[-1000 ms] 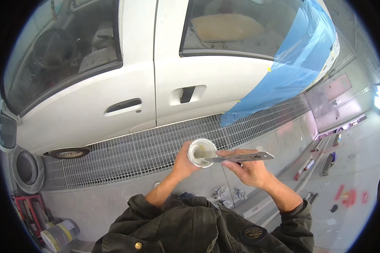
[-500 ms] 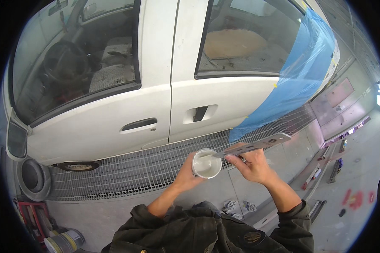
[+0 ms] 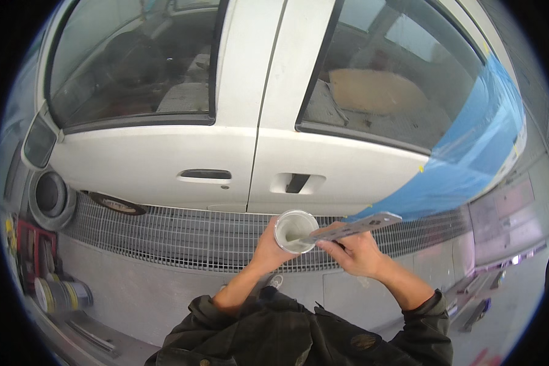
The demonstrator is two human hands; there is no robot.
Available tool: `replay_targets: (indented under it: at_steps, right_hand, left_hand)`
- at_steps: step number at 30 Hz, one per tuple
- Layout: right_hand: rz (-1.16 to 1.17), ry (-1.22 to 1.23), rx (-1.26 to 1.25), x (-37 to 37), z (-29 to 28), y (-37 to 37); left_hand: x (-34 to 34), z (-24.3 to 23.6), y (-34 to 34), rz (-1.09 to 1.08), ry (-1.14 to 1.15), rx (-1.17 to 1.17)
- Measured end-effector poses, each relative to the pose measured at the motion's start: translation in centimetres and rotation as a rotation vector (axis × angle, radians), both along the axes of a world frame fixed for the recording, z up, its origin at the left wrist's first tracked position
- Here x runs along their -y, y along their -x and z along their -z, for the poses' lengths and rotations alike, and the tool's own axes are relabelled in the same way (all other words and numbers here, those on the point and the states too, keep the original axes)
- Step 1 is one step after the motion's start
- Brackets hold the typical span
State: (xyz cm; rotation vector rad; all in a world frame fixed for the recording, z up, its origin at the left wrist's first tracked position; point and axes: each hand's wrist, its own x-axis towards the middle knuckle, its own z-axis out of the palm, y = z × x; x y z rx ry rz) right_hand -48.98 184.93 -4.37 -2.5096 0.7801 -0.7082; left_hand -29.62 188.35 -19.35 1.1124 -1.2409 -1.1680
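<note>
My left hand (image 3: 265,249) is wrapped round a small round container (image 3: 290,232) with pale, off-white liquid inside, held below the door handles. My right hand (image 3: 358,256) grips a long, flat metal strip (image 3: 378,221) with holes in it; its lower left end dips into the container, and the other end sticks up to the right. Just beyond both hands is the side of a white vehicle (image 3: 226,152), with blue plastic sheeting (image 3: 463,171) taped over its right part.
A floor grating (image 3: 165,235) runs along beneath the vehicle. At the left lie a tire (image 3: 43,204), red metal equipment (image 3: 30,238) and several cans (image 3: 64,294). Long rails (image 3: 477,308) lie at the lower right, and a pinkish panel (image 3: 518,219) stands at the right.
The view has swung rightward and up, so the vehicle sits lower and more level. Both hands keep their hold; the strip has shifted in the container and tilts up to the right.
</note>
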Motion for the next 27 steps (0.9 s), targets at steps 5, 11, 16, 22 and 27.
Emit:
replay_targets:
  at_steps: [5,11,16,22,27]
  right_hand:
    - [-0.092,0.014,0.051,4.1,-2.4,1.1]
    - [-0.053,-0.159,-0.055,3.3,-1.3,2.9]
    - [0.089,-0.099,-0.057,4.7,-2.5,2.7]
    - [0.028,-0.078,0.076,4.5,-1.2,0.4]
    - [0.079,-0.065,0.029,6.0,-3.3,-1.3]
  left_hand:
    - [1.2,-0.2,1.8,-0.051,-0.017,0.027]
    - [2.5,-0.9,2.9,-0.084,-0.001,-0.046]
    - [3.1,-0.6,2.7,-0.098,0.069,0.069]
    - [4.6,-1.0,0.6,-0.024,0.020,-0.041]
    - [5.0,-1.2,-1.6,-0.013,0.073,-0.012]
